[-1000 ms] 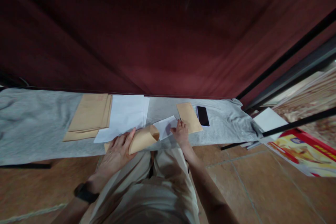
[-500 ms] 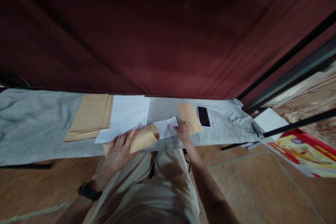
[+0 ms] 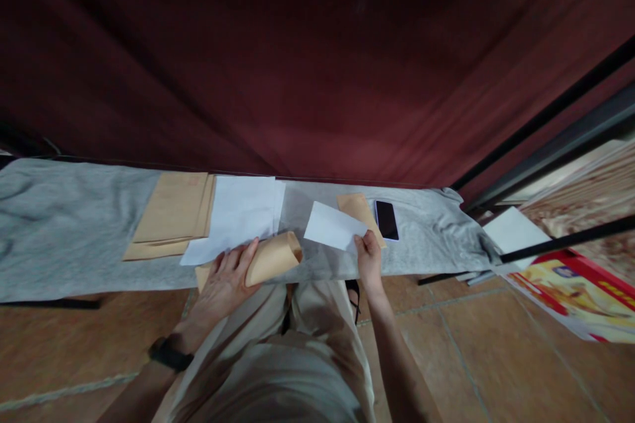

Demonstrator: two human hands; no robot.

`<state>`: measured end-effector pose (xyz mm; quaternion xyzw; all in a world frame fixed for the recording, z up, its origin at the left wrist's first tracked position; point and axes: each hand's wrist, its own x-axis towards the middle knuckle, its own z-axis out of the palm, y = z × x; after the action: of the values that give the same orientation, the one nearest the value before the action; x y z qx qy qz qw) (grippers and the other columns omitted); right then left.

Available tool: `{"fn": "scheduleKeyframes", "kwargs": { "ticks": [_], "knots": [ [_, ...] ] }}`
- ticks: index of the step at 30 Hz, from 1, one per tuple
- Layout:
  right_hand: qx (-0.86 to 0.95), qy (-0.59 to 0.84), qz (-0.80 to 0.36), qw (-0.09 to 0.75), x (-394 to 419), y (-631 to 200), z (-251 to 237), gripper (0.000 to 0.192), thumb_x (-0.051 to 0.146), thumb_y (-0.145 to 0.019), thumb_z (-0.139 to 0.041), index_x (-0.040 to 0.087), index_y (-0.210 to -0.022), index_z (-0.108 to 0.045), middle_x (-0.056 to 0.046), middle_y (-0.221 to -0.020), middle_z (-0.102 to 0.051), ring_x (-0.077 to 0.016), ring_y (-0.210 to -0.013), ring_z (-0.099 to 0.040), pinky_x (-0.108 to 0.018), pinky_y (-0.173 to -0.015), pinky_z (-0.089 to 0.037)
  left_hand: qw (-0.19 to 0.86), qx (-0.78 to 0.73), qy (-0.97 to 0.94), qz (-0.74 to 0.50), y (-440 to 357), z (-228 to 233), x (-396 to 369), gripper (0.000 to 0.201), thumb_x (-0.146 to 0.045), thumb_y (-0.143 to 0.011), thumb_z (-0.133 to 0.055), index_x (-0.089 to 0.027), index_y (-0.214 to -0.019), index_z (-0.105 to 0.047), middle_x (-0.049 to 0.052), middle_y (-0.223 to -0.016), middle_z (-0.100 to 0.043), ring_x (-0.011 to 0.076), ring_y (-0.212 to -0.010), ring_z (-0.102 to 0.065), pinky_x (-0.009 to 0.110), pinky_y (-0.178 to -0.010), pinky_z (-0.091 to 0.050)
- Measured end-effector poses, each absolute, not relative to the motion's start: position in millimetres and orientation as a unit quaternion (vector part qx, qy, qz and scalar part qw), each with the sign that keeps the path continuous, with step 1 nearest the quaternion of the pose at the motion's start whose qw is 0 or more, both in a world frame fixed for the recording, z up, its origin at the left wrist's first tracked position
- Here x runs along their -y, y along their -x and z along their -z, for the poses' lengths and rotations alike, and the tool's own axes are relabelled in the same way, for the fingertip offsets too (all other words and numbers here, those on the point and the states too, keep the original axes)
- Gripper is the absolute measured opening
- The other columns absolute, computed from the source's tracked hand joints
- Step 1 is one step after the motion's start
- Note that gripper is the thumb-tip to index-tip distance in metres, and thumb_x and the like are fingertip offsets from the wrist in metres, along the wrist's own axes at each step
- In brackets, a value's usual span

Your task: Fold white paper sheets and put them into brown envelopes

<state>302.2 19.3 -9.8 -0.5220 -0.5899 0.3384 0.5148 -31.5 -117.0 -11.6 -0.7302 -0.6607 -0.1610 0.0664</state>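
A brown paper envelope (image 3: 272,259) lies at the cloth's near edge, its mouth bulging open toward the right. My left hand (image 3: 229,281) grips it, fingers over the top and thumb along the near side. To the right, my right hand (image 3: 368,254) pinches the right corner of a folded white sheet of paper (image 3: 332,225). That sheet is tilted and partly covers another brown envelope (image 3: 358,205) lying flat. White sheets (image 3: 243,205) lie just beyond my left hand, the nearest edge hidden by my fingers.
Several brown envelopes (image 3: 171,208) are stacked at the left on the grey cloth (image 3: 84,225). A phone (image 3: 386,220) lies right of the flat envelope. Behind the narrow surface hangs a dark red curtain (image 3: 307,79). Black bars (image 3: 565,239) and a red-and-yellow box (image 3: 580,294) are at the right.
My right hand has taken hold of the folded white paper and shifted it right, over the flat envelope. My left hand stays on its envelope.
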Motion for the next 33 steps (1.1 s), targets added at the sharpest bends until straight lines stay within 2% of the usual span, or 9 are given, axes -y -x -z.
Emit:
{"fn": "scheduleKeyframes", "kwargs": {
  "ticks": [4,10,16,22,30,33],
  "knots": [
    [0.627,0.509,-0.367,0.463,-7.6,-297.0,10.5,0.023,0.043,-0.09,-0.055,0.022,-0.084,-0.059,0.001,-0.077,-0.061,-0.0165,-0.073,-0.054,-0.027,-0.07,-0.045,0.055,0.658,0.73,0.174,32.1,13.9,116.9,0.091,-0.039,-0.085,-0.066,-0.019,-0.161,-0.022,0.017,-0.129,-0.06,0.0364,-0.121,-0.057,0.054,-0.111,-0.039],
    [0.679,0.52,-0.336,0.394,-6.0,-294.9,5.3,0.024,0.04,-0.088,-0.052,0.023,-0.074,-0.059,0.0,-0.068,-0.061,-0.0181,-0.068,-0.055,-0.028,-0.066,-0.044,0.063,0.661,0.73,0.163,33.1,24.2,119.2,0.089,-0.04,-0.086,-0.063,-0.019,-0.161,-0.02,0.018,-0.133,-0.058,0.0363,-0.128,-0.053,0.058,-0.117,-0.032],
    [0.717,0.524,-0.341,0.309,-13.2,-299.6,-3.6,0.018,0.027,-0.088,-0.051,0.023,-0.073,-0.061,-0.002,-0.069,-0.065,-0.0196,-0.072,-0.061,-0.026,-0.066,-0.042,0.077,0.649,0.739,0.164,33.8,30.3,117.9,0.086,-0.042,-0.086,-0.063,-0.017,-0.159,-0.026,0.02,-0.137,-0.056,0.0376,-0.133,-0.051,0.061,-0.119,-0.028],
    [0.701,0.532,-0.366,0.304,-14.1,-287.1,3.8,0.016,0.022,-0.085,-0.055,0.024,-0.073,-0.065,-0.001,-0.068,-0.066,-0.0192,-0.071,-0.061,-0.026,-0.065,-0.042,0.077,0.637,0.75,0.159,31.3,29.2,117.4,0.092,-0.043,-0.083,-0.067,-0.017,-0.16,-0.023,0.021,-0.14,-0.054,0.039,-0.135,-0.049,0.063,-0.119,-0.027],
    [0.672,0.519,-0.429,0.307,-1.5,-253.7,21.6,0.035,0.041,-0.088,-0.055,0.023,-0.058,-0.054,0.004,-0.054,-0.049,-0.0152,-0.058,-0.049,-0.026,-0.059,-0.035,0.068,0.626,0.76,0.162,15.0,17.5,117.0,0.092,-0.036,-0.079,-0.07,-0.014,-0.158,-0.028,0.022,-0.138,-0.055,0.0399,-0.134,-0.049,0.063,-0.119,-0.027],
    [0.659,0.509,-0.452,0.318,4.3,-243.0,26.8,0.04,0.046,-0.087,-0.055,0.023,-0.055,-0.05,0.003,-0.056,-0.049,-0.0149,-0.06,-0.05,-0.026,-0.059,-0.037,0.06,0.619,0.766,0.164,7.7,12.4,116.3,0.089,-0.034,-0.078,-0.069,-0.014,-0.156,-0.031,0.022,-0.138,-0.055,0.0405,-0.134,-0.049,0.064,-0.118,-0.027]
  ]
}}
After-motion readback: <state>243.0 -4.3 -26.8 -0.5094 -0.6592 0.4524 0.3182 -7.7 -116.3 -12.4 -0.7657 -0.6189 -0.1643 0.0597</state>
